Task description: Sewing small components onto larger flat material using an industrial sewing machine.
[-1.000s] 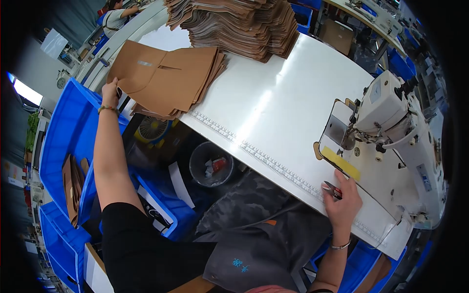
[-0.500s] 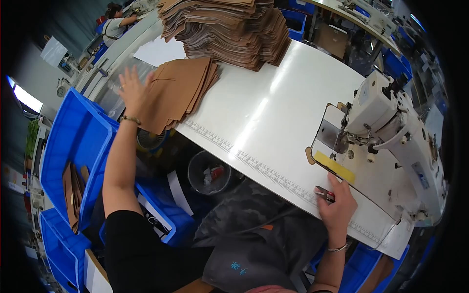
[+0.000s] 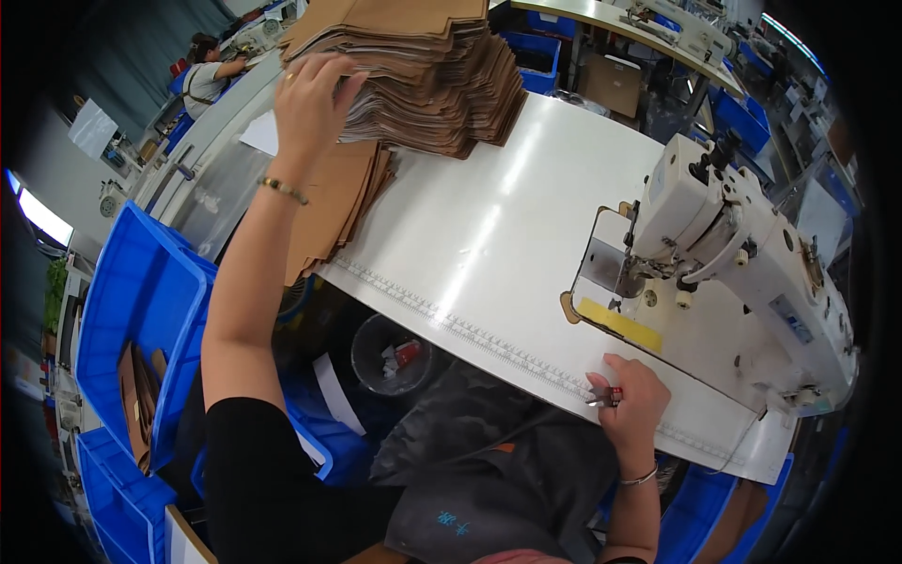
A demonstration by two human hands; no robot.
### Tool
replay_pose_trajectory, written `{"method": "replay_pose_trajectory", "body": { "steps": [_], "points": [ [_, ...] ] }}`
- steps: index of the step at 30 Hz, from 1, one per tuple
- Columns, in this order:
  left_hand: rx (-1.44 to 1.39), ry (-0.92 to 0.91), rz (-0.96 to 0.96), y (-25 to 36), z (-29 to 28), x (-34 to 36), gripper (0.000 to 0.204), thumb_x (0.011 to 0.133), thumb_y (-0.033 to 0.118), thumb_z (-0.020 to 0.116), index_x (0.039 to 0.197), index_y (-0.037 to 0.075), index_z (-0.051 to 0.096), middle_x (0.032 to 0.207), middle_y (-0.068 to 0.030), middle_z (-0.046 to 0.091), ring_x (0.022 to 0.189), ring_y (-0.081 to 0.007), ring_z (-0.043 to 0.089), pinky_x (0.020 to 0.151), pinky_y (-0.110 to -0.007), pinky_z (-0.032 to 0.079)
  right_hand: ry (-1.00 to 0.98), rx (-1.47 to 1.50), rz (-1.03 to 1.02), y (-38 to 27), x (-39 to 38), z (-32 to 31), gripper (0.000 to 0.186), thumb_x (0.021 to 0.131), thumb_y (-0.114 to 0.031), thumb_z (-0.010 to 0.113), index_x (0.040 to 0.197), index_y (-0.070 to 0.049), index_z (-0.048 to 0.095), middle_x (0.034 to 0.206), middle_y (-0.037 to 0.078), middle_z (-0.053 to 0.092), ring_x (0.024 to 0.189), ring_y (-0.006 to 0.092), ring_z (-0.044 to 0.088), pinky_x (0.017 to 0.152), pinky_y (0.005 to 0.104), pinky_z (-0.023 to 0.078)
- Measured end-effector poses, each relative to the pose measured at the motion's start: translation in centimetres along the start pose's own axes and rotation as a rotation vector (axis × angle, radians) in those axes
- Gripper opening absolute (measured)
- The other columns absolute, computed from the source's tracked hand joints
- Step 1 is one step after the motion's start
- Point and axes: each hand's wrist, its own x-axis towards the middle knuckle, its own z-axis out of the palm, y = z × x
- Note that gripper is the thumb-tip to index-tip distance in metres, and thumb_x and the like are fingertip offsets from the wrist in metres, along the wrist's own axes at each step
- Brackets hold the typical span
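At the upper left, my left hand (image 3: 315,108) is at the left front edge of the tall stack of brown cut panels (image 3: 442,85). Its fingers are bent and the thumb stands apart; no panel shows clearly in its grasp. Below that wrist lies a smaller, fanned pile of brown panels (image 3: 343,193) on the table's left end. My right hand (image 3: 639,395) rests near the table's front edge, closed round small red-handled thread snips (image 3: 606,397). Just beyond it, a yellow strip (image 3: 620,324) lies beside the white sewing machine (image 3: 723,226).
A printed ruler strip (image 3: 451,324) runs along the white tabletop's (image 3: 498,226) front edge. Blue bins (image 3: 141,282) stand at the left, one holding brown pieces. Below the table is a waste bucket (image 3: 381,352). Another person (image 3: 202,80) sits far off at upper left.
My left hand has moved up and right, from beside the smaller pile to the tall stack. The right hand keeps the snips, turned slightly, near the table edge. The whole view has shifted a little.
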Motion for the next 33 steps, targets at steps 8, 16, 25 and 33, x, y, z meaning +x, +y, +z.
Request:
{"method": "replay_pose_trajectory", "body": {
  "steps": [8, 16, 25, 33],
  "points": [
    [0.009, -0.113, -0.047, 5.2, 7.7, 8.2, 0.022, 0.092, 0.03, 0.072, 0.107, 0.015, 0.077, 0.107, -0.0041, 0.075, 0.104, -0.0282, 0.069, 0.088, -0.039, 0.055, 0.08, 0.066, -0.02, 0.5, 0.1, 0.2, 0.029, 0.08, -0.029, 0.084, 0.09, -0.007, 0.069, 0.066, 0.007, 0.056, 0.057, 0.0263, 0.054, 0.051, 0.0382, 0.04],
    [-0.479, -0.051, -0.512, 0.1, 9.9, 10.1, 0.031, 0.092, 0.039, 0.076, 0.105, 0.011, 0.082, 0.08, -0.0018, 0.077, 0.074, -0.0154, 0.07, 0.069, -0.032, 0.053, 0.072, 0.091, -0.018, 0.2, 0.5, 0.0, 0.029, 0.08, -0.03, 0.084, 0.09, -0.008, 0.069, 0.067, 0.005, 0.056, 0.055, 0.0245, 0.054, 0.05, 0.0369, 0.041],
    [-0.724, -0.383, -0.54, -0.5, 8.2, 10.6, 0.032, 0.089, 0.036, 0.08, 0.098, 0.006, 0.083, 0.081, 0.0005, 0.073, 0.076, -0.0078, 0.064, 0.07, -0.027, 0.049, 0.067, 0.065, -0.02, 0.3, 0.2, 0.2, 0.029, 0.081, -0.03, 0.084, 0.091, -0.008, 0.069, 0.067, 0.004, 0.054, 0.057, 0.0237, 0.054, 0.051, 0.0366, 0.04],
    [-0.597, -0.423, -0.529, 1.0, 7.8, 10.5, 0.035, 0.086, 0.043, 0.08, 0.095, 0.009, 0.083, 0.082, -0.0031, 0.076, 0.076, -0.0121, 0.068, 0.071, -0.029, 0.052, 0.076, 0.057, -0.013, 0.2, 0.3, 0.3, 0.028, 0.079, -0.029, 0.085, 0.09, -0.008, 0.07, 0.066, 0.004, 0.055, 0.055, 0.0229, 0.054, 0.05, 0.0358, 0.04]
  ]
}}
